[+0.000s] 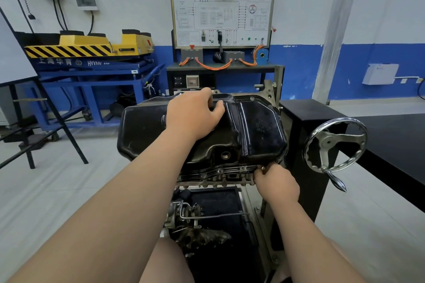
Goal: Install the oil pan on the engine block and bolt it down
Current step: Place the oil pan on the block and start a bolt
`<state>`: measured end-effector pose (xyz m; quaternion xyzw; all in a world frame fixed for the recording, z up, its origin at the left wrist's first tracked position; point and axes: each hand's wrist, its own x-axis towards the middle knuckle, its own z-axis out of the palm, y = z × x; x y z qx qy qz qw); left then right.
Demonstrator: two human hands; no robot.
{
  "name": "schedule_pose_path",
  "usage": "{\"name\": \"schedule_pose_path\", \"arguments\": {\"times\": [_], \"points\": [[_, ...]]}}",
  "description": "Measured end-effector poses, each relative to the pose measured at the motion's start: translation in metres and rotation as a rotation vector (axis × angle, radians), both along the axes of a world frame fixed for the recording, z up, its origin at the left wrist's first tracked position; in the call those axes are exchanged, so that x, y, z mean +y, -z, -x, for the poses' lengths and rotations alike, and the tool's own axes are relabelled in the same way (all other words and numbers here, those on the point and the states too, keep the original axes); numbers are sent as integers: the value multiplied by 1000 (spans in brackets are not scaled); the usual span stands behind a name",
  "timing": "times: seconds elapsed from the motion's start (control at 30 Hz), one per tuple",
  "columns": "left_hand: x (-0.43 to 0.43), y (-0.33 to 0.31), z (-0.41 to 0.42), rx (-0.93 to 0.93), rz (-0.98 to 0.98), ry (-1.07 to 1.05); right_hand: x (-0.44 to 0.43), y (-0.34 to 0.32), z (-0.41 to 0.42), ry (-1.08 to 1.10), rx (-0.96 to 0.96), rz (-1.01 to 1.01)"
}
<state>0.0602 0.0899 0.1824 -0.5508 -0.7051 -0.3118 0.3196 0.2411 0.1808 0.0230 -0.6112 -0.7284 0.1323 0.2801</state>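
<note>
A glossy black oil pan lies upside-down on top of the engine block, which is held in a stand. My left hand rests on top of the pan near its far edge, fingers curled over a ridge. At the pan's near right corner my right hand pinches a small bolt at the flange. The drain hole faces me on the pan's near side.
A chrome handwheel with a crank handle sticks out on the right of the stand. A black table is at far right. Engine parts lie in the tray below. A training board and a blue lift cart stand behind.
</note>
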Motion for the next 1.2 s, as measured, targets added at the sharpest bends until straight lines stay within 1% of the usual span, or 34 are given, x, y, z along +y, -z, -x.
{"name": "schedule_pose_path", "arguments": {"times": [0.27,0.73,0.9,1.07,1.2], "points": [[1,-1,1,6,12,27,-1,-6,-2,-24,-129,-38],[-2,-1,-1,10,16,33,-6,-7,-6,-40,-175,-100],[-3,-1,-2,14,11,36,-6,-8,-6,-27,-201,-45],[-2,0,-2,12,0,31,-7,-7,-5,-30,-182,-67],[-2,0,-2,17,-4,31,-6,-8,-5,-34,-207,-28]]}}
